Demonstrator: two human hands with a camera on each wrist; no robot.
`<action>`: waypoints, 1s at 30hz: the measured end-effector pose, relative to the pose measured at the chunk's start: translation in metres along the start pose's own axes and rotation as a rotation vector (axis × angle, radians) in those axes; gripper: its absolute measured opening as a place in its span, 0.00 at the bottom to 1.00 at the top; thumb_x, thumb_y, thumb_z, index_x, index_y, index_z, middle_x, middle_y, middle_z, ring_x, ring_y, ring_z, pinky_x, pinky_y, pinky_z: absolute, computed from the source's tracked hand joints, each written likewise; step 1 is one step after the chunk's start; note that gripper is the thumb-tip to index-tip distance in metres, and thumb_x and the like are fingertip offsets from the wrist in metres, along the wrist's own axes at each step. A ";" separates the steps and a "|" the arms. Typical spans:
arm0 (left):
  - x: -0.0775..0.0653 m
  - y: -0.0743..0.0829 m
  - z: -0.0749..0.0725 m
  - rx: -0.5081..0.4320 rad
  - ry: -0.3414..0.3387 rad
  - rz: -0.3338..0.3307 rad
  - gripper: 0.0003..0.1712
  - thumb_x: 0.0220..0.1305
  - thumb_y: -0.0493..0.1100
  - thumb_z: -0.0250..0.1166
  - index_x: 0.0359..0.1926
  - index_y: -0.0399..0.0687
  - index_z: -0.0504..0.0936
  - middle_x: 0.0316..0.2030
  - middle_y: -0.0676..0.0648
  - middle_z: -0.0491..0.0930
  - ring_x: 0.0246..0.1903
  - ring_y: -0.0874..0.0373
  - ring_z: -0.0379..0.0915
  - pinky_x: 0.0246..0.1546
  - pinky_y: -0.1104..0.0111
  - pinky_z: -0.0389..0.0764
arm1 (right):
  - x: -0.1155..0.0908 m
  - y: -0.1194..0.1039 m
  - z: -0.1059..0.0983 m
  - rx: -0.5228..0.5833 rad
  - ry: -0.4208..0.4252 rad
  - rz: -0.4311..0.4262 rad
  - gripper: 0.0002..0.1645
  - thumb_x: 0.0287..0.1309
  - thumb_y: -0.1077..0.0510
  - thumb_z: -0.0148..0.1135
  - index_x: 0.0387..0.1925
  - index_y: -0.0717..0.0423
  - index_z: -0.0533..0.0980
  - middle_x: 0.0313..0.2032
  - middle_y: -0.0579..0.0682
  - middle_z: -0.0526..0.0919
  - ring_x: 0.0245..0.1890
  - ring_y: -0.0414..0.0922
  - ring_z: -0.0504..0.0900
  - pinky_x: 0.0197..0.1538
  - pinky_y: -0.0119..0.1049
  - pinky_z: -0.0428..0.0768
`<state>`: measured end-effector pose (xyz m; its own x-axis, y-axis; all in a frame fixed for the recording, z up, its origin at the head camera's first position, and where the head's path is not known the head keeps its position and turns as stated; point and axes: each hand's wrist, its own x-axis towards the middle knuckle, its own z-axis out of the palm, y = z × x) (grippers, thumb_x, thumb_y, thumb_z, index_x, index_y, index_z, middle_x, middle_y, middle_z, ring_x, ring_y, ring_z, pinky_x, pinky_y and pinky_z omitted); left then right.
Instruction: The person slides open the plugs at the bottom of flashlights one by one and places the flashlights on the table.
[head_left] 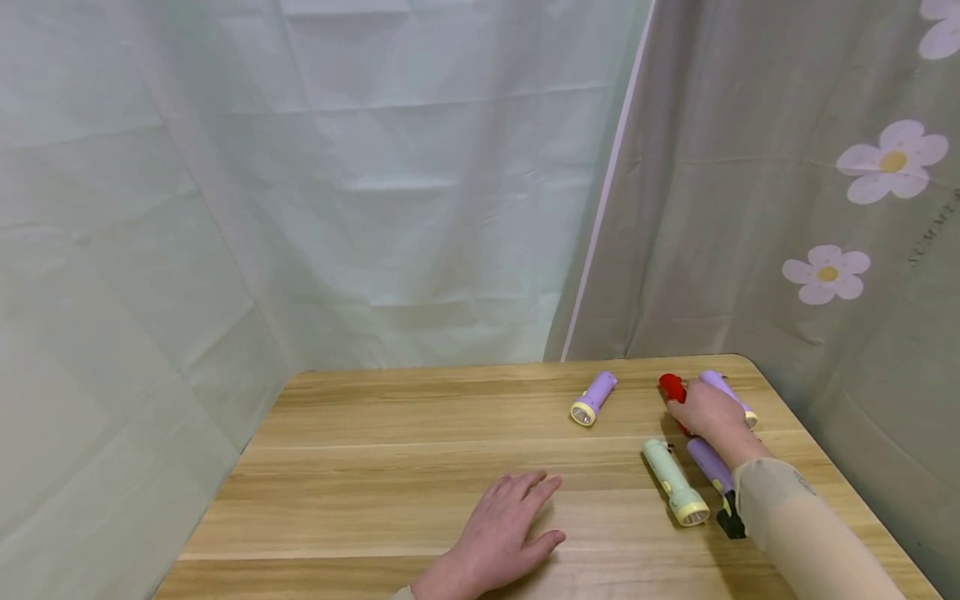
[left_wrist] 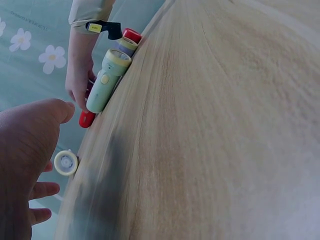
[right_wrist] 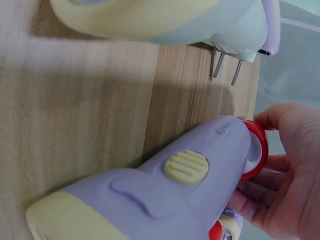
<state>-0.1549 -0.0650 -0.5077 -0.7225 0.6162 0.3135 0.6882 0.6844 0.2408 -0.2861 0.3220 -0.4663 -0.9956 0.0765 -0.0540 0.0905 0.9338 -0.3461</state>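
Note:
My right hand reaches to the far right of the table and grips a red flashlight, thumb on one side and fingers on the other. In the right wrist view the hand holds it by the red rim. A purple flashlight lies in front of that rim, below my right wrist. To its left lies a pale green flashlight. Another purple flashlight is just beyond the hand, partly covered. My left hand hovers low over the table, fingers spread, holding nothing.
A purple flashlight lies by itself near the back edge of the wooden table. Another red piece shows beside the purple flashlight in the left wrist view. Curtains hang behind and on both sides.

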 end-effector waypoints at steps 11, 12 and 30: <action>-0.001 -0.006 -0.001 -0.007 -0.013 -0.040 0.39 0.72 0.66 0.58 0.77 0.56 0.65 0.70 0.48 0.69 0.67 0.52 0.67 0.68 0.47 0.66 | -0.001 -0.022 -0.006 -0.072 0.159 -0.067 0.27 0.67 0.44 0.57 0.46 0.67 0.75 0.34 0.61 0.81 0.30 0.56 0.78 0.27 0.52 0.75; -0.001 -0.007 -0.002 -0.005 -0.011 -0.044 0.39 0.72 0.66 0.58 0.76 0.56 0.65 0.70 0.48 0.69 0.67 0.51 0.67 0.68 0.47 0.66 | -0.001 -0.027 -0.006 -0.069 0.158 -0.080 0.26 0.66 0.44 0.58 0.45 0.66 0.75 0.34 0.61 0.81 0.30 0.56 0.78 0.28 0.52 0.76; 0.010 -0.023 -0.010 -0.047 0.051 -0.125 0.38 0.71 0.61 0.62 0.76 0.55 0.66 0.68 0.46 0.71 0.65 0.47 0.70 0.64 0.47 0.71 | 0.006 -0.115 0.032 -0.013 0.100 -0.194 0.28 0.65 0.38 0.63 0.47 0.60 0.80 0.39 0.56 0.83 0.35 0.53 0.80 0.35 0.51 0.80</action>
<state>-0.1774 -0.0783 -0.5009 -0.7996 0.5057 0.3239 0.5959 0.7349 0.3237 -0.3020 0.2039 -0.4566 -0.9918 -0.0716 0.1057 -0.1028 0.9387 -0.3289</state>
